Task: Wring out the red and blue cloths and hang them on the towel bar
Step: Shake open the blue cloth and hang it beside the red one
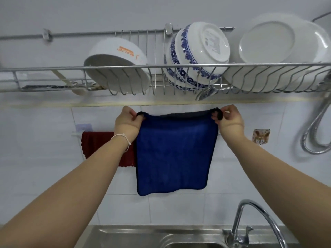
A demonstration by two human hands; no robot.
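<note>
The blue cloth (173, 153) hangs spread flat in front of the tiled wall, held up by its two top corners. My left hand (127, 122) pinches the top left corner and my right hand (231, 120) pinches the top right corner. The red cloth (97, 144) is draped over the towel bar (77, 133) to the left, partly hidden behind my left forearm and the blue cloth. The bar's right part is hidden behind the blue cloth, whose top edge is above the bar's height.
A wire dish rack (161, 67) with white and blue-patterned bowls and plates hangs just above my hands. A steel sink (136, 235) and curved tap (259, 217) lie below. A metal shower hose (315, 133) and a wall hook sticker (260, 136) are at right.
</note>
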